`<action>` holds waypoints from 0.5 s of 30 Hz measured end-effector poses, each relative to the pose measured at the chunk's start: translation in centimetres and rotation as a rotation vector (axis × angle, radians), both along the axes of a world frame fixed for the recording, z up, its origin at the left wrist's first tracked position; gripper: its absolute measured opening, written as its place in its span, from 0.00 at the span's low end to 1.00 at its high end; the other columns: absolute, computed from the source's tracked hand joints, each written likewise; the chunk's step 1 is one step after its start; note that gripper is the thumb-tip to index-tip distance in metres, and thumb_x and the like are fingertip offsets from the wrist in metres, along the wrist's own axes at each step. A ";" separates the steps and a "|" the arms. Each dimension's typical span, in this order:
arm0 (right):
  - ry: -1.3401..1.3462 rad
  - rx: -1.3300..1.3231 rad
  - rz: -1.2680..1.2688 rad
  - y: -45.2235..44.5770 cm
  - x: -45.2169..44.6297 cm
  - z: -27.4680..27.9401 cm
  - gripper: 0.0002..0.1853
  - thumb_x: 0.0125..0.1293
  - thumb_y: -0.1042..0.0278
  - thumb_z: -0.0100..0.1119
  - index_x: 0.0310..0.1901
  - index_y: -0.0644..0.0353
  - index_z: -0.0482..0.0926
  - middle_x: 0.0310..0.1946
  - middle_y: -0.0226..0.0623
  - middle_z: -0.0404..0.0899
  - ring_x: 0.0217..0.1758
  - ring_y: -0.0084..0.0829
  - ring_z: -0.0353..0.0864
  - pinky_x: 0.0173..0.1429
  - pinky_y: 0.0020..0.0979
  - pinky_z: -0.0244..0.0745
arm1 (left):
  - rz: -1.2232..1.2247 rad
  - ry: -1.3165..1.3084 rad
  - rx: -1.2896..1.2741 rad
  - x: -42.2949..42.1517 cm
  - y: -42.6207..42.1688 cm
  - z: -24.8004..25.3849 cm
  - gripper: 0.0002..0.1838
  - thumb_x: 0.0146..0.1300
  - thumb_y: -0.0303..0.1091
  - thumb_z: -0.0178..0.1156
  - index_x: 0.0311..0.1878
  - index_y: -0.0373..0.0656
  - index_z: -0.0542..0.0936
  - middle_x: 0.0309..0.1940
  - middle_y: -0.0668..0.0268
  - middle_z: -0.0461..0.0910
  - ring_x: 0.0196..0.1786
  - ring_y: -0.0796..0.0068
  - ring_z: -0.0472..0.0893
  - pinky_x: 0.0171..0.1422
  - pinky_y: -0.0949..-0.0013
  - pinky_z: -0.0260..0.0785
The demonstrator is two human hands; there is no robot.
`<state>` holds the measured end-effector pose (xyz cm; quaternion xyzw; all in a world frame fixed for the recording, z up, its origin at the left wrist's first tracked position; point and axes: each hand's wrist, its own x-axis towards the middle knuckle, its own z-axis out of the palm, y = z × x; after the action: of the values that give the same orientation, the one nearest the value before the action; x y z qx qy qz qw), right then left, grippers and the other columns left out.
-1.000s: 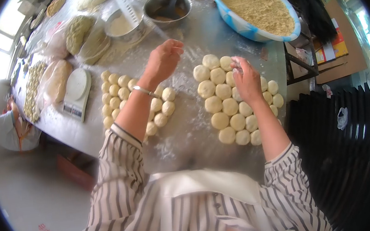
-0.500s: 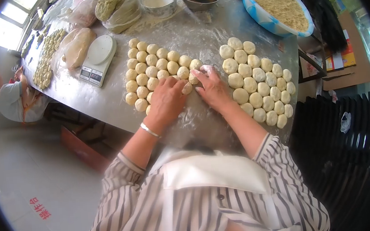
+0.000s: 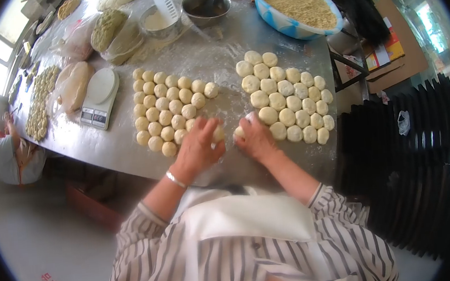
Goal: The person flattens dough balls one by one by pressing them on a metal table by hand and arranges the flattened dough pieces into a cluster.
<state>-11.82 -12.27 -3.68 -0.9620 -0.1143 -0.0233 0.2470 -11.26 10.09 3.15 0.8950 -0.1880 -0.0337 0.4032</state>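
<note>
My left hand (image 3: 199, 147) is curled at the lower right corner of the left group of dough balls (image 3: 163, 104). Its thumb and fingers close around one pale dough ball (image 3: 218, 134), partly hidden. A short gap away, my right hand (image 3: 257, 139) holds another dough ball (image 3: 239, 132) at its thumb side, beside the lower left of the right group. The flattened dough rounds (image 3: 286, 116) there are slightly larger and lie in close rows. Both groups rest on the floured metal table (image 3: 222, 165).
A kitchen scale (image 3: 100, 95) stands left of the dough balls. Behind are bagged dough (image 3: 112, 35), a flour bowl (image 3: 157, 23) with a white scraper, a metal bowl (image 3: 207, 13) and a blue-white basin (image 3: 301, 27) of crumbly filling. Another person (image 3: 10, 156) works at left. Black trays (image 3: 400, 161) are stacked right.
My hands have left the right edge of the left group. The right hand has moved to the right group with a dough ball. The whole view has shifted.
</note>
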 end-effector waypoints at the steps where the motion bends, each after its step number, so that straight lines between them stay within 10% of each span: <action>1: 0.001 0.004 0.005 0.1 -0.6 -0.5 0.22 0.65 0.55 0.74 0.53 0.57 0.78 0.50 0.50 0.78 0.49 0.59 0.86 0.49 0.55 0.85 | -0.025 0.000 -0.006 -1.1 0.1 -0.3 0.22 0.60 0.35 0.72 0.56 0.45 0.79 0.51 0.55 0.78 0.50 0.50 0.83 0.50 0.48 0.81; 15: -0.125 -0.116 0.036 0.9 -6.4 -1.0 0.16 0.67 0.55 0.72 0.47 0.53 0.79 0.46 0.41 0.76 0.52 0.47 0.83 0.47 0.48 0.86 | -0.107 -0.155 0.224 -5.3 0.6 -6.9 0.22 0.63 0.48 0.76 0.53 0.47 0.80 0.47 0.54 0.77 0.44 0.47 0.86 0.41 0.48 0.80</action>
<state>-18.26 -11.39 -4.66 -0.9691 -0.1479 -0.0723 0.1835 -16.54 10.67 -3.73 0.9230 -0.2612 -0.0067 0.2826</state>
